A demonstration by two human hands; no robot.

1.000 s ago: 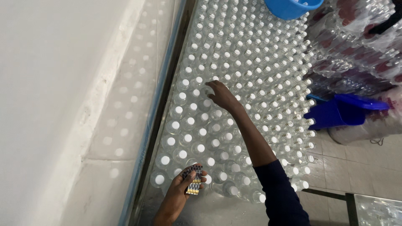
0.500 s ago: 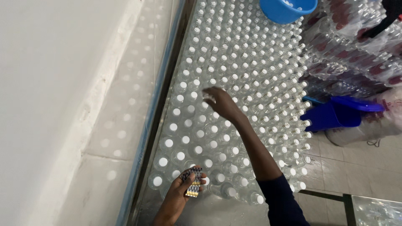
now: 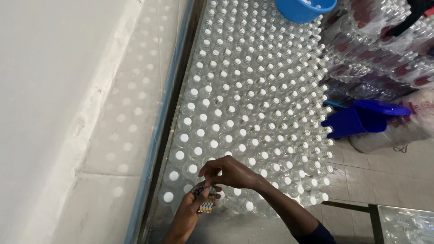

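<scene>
A small stack of labels is clamped in the fingers of the left hand, low over the nearest bottles. The right hand is just above it, fingertips pinched together at the stack's upper edge.

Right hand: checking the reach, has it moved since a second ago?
Yes. The right hand pulled back across the capped bottles to the left hand.

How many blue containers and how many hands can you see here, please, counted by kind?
Blue bucket: 1
Blue scoop-like bin: 1
Hands, left hand and right hand, at a small patterned stack: 2
Total: 4
</scene>
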